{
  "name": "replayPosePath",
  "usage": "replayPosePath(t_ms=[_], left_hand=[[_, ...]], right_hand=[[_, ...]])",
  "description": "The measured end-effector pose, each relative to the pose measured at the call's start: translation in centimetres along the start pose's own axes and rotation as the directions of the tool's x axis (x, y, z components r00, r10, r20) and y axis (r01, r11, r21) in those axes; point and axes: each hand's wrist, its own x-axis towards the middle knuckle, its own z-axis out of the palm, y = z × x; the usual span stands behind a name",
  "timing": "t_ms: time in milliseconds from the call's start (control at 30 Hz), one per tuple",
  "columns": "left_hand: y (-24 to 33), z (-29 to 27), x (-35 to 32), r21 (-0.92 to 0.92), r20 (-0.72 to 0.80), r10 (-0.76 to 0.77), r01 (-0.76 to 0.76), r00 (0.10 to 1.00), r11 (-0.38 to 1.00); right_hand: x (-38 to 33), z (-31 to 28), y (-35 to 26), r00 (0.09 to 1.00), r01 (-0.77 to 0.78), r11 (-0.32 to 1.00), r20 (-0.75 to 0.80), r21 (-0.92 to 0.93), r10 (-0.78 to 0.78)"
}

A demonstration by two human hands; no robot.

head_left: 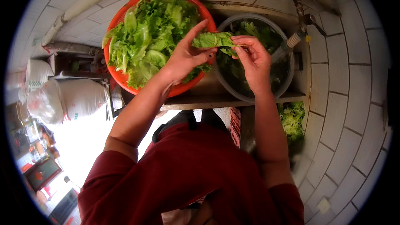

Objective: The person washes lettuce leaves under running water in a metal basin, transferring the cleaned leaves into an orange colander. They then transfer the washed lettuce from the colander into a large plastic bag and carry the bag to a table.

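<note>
Head view: a single lettuce leaf [213, 40], long, green and crinkled, is stretched between the two hands above the gap where two round vessels meet. The left hand [183, 60] is spread, forefinger and thumb well apart, with the leaf's left end lying in the space between them; whether its other fingers grip the leaf cannot be told. The right hand [252, 57] is nearly closed, its thumb and fingertips pinching the leaf's right end.

Just beneath the left hand, an orange-red plastic basket [111, 67] is heaped with loose, frilly lettuce leaves [146, 33], glossy and pale-ribbed. Beneath the right hand, a round basin [233, 93] with a smooth, greyish, translucent rim holds dark water and more leaves. Both vessels stand behind the front edge of a sink [200, 105], the basket toward its left end, the basin near its right end. A translucent hose [282, 51] slopes into the basin from a weathered metal tap [307, 20] at the right back corner.

Below the sink's right front corner lies a curly, yellow-green bunch of greens [293, 121]; a red crate [235, 126] shows below its front edge. Farther left are plump white plastic sacks [79, 100]. Pale rectangular tiles [358, 83] with dark joints cover the wall.
</note>
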Motion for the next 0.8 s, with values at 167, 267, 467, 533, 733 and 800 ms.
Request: replayPosePath(t_ms=[167,267,467,533,733,800], left_hand=[[-0.2,2.0,1.7,-0.246,0.059,-0.197,0.205,0.979,0.947],[-1.5,3.2,3.4,-0.217,-0.042,-0.255,0.24,0.966,0.946],[-4.5,5.8,4.4,-0.207,-0.077,-0.256,0.236,0.963,0.949],[-5.2,6.4,4.5,-0.237,-0.086,-0.291,0.264,0.953,0.935],[-6.7,6.2,5.9,-0.143,-0.086,-0.324,0.31,0.942,0.94],[-7.4,5.4,6.0,-0.045,-0.116,-0.281,0.277,0.953,0.96]], right_hand=[[-1.1,-2.5,-0.1,0.997,0.046,0.987,-0.061,-0.152,-0.056],[-1.7,-2.9,-1.7,0.98,0.039,0.895,-0.159,-0.444,-0.121],[-2.3,-2.7,0.1,0.937,0.055,0.64,-0.182,-0.766,-0.298],[-2.5,-3.6,1.3,0.945,0.048,0.738,-0.208,-0.673,-0.251],[-5.9,-8.9,1.4,0.917,-0.197,0.974,-0.373,-0.111,0.143],[-8.9,-13.5,0.7,0.91,-0.331,0.924,-0.325,-0.193,0.258]])
